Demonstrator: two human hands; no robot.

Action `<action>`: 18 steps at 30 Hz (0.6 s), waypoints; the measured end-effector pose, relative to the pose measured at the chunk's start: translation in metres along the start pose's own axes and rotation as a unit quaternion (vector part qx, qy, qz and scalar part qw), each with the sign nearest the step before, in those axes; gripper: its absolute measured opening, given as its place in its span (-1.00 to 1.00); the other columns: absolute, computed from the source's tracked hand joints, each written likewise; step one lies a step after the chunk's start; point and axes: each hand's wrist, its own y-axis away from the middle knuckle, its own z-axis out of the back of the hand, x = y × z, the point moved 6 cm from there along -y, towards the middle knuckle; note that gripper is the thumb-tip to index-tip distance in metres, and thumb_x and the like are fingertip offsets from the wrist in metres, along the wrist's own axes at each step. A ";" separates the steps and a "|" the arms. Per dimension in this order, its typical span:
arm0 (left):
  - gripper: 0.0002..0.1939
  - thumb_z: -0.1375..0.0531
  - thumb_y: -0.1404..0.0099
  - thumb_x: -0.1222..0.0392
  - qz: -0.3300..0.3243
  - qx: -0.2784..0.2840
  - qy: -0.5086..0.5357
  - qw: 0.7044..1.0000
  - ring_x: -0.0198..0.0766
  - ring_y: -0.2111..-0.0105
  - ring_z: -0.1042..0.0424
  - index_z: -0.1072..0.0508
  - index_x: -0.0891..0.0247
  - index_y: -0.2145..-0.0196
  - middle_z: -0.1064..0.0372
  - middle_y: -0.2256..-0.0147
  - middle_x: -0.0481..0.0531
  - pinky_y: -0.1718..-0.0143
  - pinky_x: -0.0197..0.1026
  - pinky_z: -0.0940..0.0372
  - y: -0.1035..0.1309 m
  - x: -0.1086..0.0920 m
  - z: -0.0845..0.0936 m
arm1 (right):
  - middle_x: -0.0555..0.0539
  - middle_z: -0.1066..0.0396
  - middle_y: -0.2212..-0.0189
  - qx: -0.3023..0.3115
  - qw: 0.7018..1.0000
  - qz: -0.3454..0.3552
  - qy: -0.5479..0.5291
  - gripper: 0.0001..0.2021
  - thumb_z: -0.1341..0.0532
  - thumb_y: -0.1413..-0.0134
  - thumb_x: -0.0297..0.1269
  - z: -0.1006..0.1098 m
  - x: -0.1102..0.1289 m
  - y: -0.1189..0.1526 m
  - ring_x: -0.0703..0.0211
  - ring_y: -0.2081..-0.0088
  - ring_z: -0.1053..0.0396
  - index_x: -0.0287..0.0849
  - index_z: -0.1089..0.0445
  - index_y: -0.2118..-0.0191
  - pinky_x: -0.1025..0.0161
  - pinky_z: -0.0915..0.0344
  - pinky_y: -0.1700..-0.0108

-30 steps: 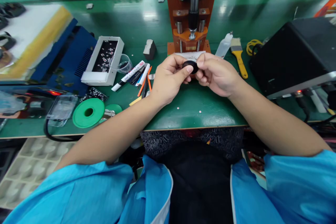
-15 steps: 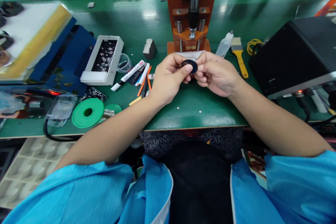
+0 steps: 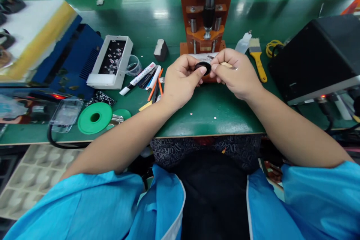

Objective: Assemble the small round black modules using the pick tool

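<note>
Now 1 black disc [image 3: 207,67] — left hand [image 3: 180,82]; 1 pale piece [image 3: 226,65] — right hand [image 3: 238,78].

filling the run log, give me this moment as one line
left hand: holds black round part | right hand: at the part's edge, grip unclear | beyond hands: orange machine | right of machine: yellow-handled brush

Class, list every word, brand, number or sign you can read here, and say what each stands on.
"DUR": on the dark patterned cloth below the green table; its other lettering is too blurred.
White marker: red and black print, too small to read.
Black round piece: no legible text.
</note>
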 end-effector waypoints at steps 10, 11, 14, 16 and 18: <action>-0.74 -0.60 -0.52 0.11 -0.041 -0.016 -0.129 0.991 -0.23 0.36 -0.50 -0.61 0.10 0.21 -0.58 0.32 -0.08 0.33 -0.18 -0.36 0.001 -0.002 0.006 | 0.01 -0.46 0.32 0.043 0.966 0.115 0.226 -0.85 -0.41 -0.38 -0.35 0.009 0.002 -0.003 -0.01 0.20 -0.36 0.02 -0.51 0.26 0.00 -0.26 -0.01; -0.77 -0.59 -0.51 0.18 -0.050 -0.016 -0.137 0.989 -0.22 0.35 -0.49 -0.62 0.10 0.21 -0.57 0.31 -0.08 0.31 -0.16 -0.34 0.002 -0.003 0.005 | 0.01 -0.44 0.33 0.044 0.965 0.113 0.232 -0.83 -0.43 -0.35 -0.37 0.009 0.000 -0.004 -0.02 0.22 -0.34 0.02 -0.50 0.26 0.00 -0.25 0.00; -0.81 -0.53 -0.49 0.29 -0.071 -0.008 -0.145 0.987 -0.21 0.35 -0.47 -0.62 0.10 0.21 -0.55 0.33 -0.09 0.30 -0.14 -0.31 0.003 -0.004 0.001 | 0.02 -0.41 0.35 0.047 0.964 0.107 0.239 -0.77 -0.47 -0.29 -0.45 0.009 -0.001 -0.004 -0.02 0.24 -0.30 0.03 -0.48 0.28 -0.01 -0.25 0.01; -0.82 -0.51 -0.48 0.32 -0.075 -0.005 -0.145 0.987 -0.20 0.35 -0.47 -0.62 0.10 0.22 -0.54 0.34 -0.10 0.30 -0.13 -0.29 0.004 -0.004 0.000 | 0.03 -0.39 0.35 0.049 0.963 0.105 0.242 -0.74 -0.46 -0.30 -0.48 0.007 0.000 -0.004 0.00 0.25 -0.27 0.03 -0.47 0.28 -0.01 -0.24 0.03; -0.83 -0.49 -0.47 0.33 -0.074 -0.005 -0.141 0.987 -0.20 0.34 -0.49 -0.63 0.10 0.22 -0.55 0.34 -0.09 0.29 -0.13 -0.31 0.004 -0.004 0.000 | 0.04 -0.36 0.37 0.051 0.963 0.102 0.245 -0.72 -0.42 -0.30 -0.53 0.006 0.001 -0.004 0.03 0.27 -0.24 0.03 -0.44 0.30 0.00 -0.22 0.05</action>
